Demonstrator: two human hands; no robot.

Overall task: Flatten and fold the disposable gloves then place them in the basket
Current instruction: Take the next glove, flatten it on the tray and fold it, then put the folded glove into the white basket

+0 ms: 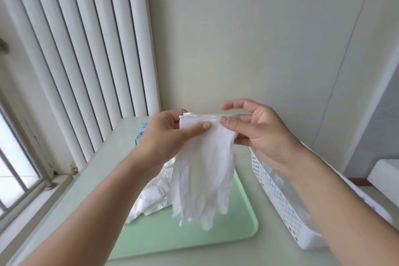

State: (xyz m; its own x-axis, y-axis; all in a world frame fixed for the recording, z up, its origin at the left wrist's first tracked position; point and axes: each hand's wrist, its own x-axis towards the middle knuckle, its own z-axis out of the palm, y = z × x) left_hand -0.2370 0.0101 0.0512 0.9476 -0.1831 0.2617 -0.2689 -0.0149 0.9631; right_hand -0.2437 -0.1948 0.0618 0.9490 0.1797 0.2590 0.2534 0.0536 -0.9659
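Hands hold one white disposable glove (203, 170) up in the air above the table, cuff at the top and its fingers hanging down. The left hand (170, 134) pinches the left part of the cuff edge, thumb laid flat across the front and the other fingers curled behind it. The right hand (254, 127) pinches the right end of the same edge between thumb and a finger behind, while its remaining fingers are spread and lifted free of the material. The cuff edge runs roughly level between the two hands; the glove's fingertips hang over a pale green mat (194, 237) without clearly touching it. A loose pile of more white gloves (153, 194) lies on the mat's left part, partly hidden behind the held glove. The near right corner of the mat is rounded and bare, with open mat in front of the pile. A white perforated basket (278, 198) stands just right of the mat, its long side wall facing it, under the right forearm. A blue-printed box (141, 134) peeks out behind the left hand, near the table's far edge. Vertical blinds (86, 49) hang to the left.
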